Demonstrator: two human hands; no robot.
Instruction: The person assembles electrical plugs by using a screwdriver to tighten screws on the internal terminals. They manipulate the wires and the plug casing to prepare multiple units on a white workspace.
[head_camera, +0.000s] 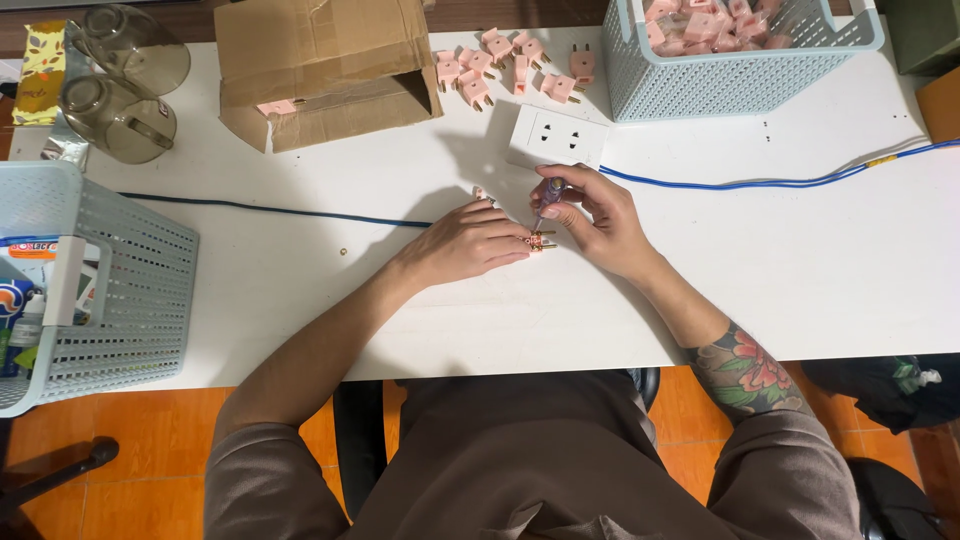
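My left hand (470, 243) presses a small pink plug part with brass pins (540, 240) down on the white table (300, 290). A small screwdriver with a purple handle (549, 193) stands in my right hand (598, 220), its tip pointing down onto that plug part. Both hands meet at the table's middle. A blue cable (270, 210) runs from the left under my left hand. Just behind my hands lies a white double wall socket (557, 135).
Several loose pink plugs (505, 65) lie at the back, next to an open cardboard box (320, 70). A pale blue basket of pink plugs (730, 55) stands back right, another basket (110, 290) at the left edge. A blue wire (780, 182) crosses the right side. Clear jars (120, 80) stand back left.
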